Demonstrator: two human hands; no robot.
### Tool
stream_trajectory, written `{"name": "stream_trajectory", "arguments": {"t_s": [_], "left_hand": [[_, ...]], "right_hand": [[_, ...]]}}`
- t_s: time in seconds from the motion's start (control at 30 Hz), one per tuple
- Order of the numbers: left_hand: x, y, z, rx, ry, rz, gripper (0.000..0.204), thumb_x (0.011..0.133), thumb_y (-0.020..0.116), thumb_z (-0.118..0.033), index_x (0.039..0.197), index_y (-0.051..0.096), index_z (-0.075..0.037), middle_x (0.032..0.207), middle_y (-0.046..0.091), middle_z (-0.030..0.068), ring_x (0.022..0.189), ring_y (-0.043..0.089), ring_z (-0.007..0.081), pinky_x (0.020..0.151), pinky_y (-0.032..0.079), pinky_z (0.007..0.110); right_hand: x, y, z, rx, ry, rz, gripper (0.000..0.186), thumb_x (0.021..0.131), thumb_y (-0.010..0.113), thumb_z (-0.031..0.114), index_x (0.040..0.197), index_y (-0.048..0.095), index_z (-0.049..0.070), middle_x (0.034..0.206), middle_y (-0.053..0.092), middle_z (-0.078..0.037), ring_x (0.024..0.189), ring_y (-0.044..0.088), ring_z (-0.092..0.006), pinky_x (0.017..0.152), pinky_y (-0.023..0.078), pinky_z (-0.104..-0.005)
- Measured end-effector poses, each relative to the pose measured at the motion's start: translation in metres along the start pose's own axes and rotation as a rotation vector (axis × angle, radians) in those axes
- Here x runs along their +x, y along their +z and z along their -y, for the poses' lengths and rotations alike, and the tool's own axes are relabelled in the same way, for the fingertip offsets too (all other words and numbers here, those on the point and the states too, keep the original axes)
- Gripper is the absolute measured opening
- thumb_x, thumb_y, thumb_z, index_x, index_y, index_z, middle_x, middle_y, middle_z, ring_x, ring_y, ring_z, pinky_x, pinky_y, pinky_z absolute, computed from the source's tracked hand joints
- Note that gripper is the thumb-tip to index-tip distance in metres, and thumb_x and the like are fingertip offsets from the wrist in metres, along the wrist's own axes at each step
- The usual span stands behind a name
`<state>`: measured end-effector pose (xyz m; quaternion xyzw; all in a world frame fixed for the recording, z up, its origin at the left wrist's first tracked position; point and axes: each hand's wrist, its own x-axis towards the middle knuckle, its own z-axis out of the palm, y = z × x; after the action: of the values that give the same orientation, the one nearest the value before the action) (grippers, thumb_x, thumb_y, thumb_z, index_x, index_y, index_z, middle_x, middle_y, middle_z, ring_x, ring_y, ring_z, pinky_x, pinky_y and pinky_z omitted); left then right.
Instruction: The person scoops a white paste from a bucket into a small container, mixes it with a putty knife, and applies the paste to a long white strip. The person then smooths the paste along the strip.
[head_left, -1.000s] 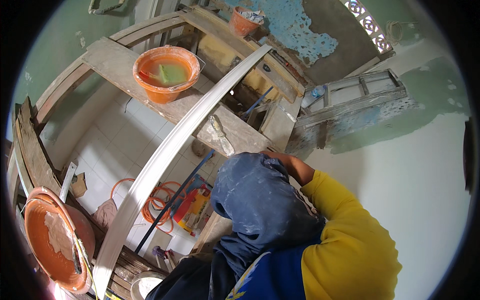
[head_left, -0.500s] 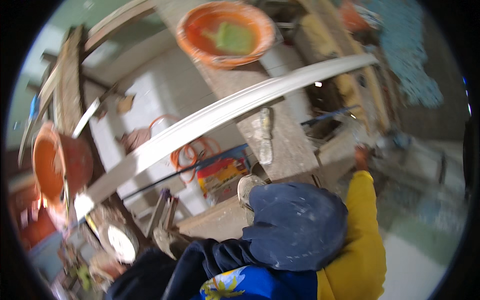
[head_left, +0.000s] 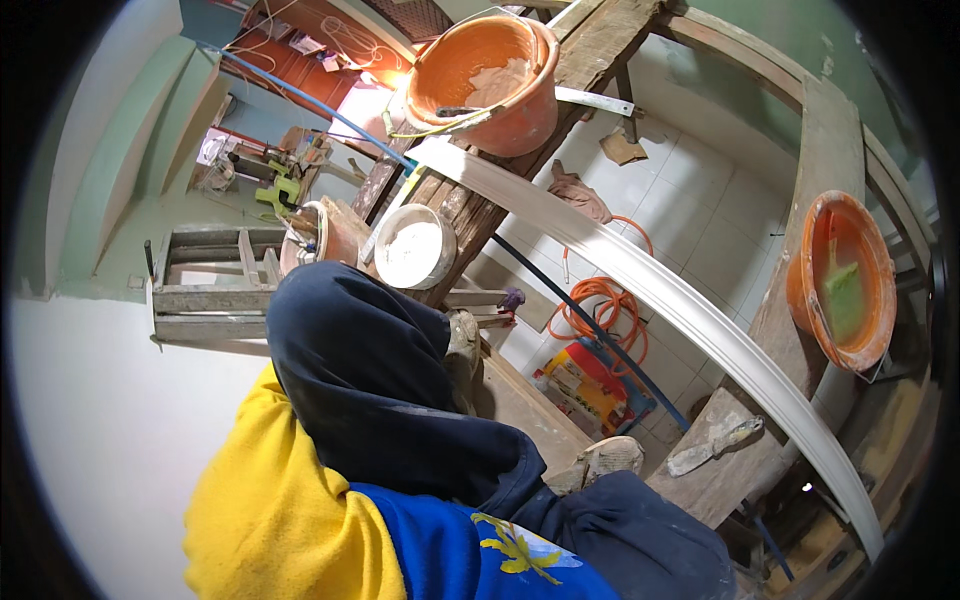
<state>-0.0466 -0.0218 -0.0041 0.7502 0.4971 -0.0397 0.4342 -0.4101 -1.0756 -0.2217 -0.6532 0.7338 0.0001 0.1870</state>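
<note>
Neither of my hands shows; my left yellow sleeve (head_left: 270, 500) bends beside my dark-trousered knee (head_left: 345, 320), its hand out of sight. A long white moulding strip (head_left: 640, 265) lies across two wooden planks in front of me. Near its right end, a plaster-crusted scraper (head_left: 715, 447) rests on the right plank (head_left: 700, 495). Farther along that plank stands an orange basin (head_left: 803, 270) with liquid and a green thing (head_left: 843, 300) inside. On the left beam (head_left: 480, 215) are an orange bucket (head_left: 535, 120) with pale paste and a small white tub (head_left: 440, 250) of white material.
Below the planks, a coiled orange hose (head_left: 605, 310) and a red-yellow bag (head_left: 580, 385) lie on the tiled floor (head_left: 690, 205). A dark blue rod (head_left: 540, 270) passes under the moulding. A wooden stepladder (head_left: 210, 300) lies at left. My shoe (head_left: 610, 460) rests on a board.
My view has swung to the left, so the bucket and tub sit nearer the middle and the basin lies at the right. My right hand and its yellow sleeve have left the picture.
</note>
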Motion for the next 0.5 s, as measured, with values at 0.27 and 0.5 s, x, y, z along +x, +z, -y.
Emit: {"name": "stream_trajectory", "arguments": {"t_s": [0.27, 0.5], "left_hand": [[0.058, 0.022, -0.028, -0.136, -0.015, 0.101, 0.051, 0.114, 0.053, -0.043, 0.152, 0.053, -0.009, 0.129, 0.069, 0.0094, 0.111, 0.069, 0.0202, 0.091, 0.058, 0.040], [0.083, 0.028, -0.029, -0.406, 0.030, 0.360, 0.047, 0.114, 0.051, -0.044, 0.148, 0.056, -0.011, 0.117, 0.069, 0.0038, 0.097, 0.067, 0.0143, 0.082, 0.057, 0.036]], "right_hand": [[-0.041, -0.053, 0.060, 0.124, -0.090, -0.130, 0.040, 0.103, 0.067, 0.024, 0.139, 0.066, 0.006, 0.115, 0.074, -0.017, 0.102, 0.068, -0.0260, 0.083, 0.053, -0.0376], [-0.231, -0.093, 0.261, 0.345, -0.648, 0.253, 0.044, 0.107, 0.064, 0.022, 0.148, 0.062, 0.006, 0.115, 0.073, -0.017, 0.096, 0.068, -0.0222, 0.076, 0.054, -0.0334]]}}
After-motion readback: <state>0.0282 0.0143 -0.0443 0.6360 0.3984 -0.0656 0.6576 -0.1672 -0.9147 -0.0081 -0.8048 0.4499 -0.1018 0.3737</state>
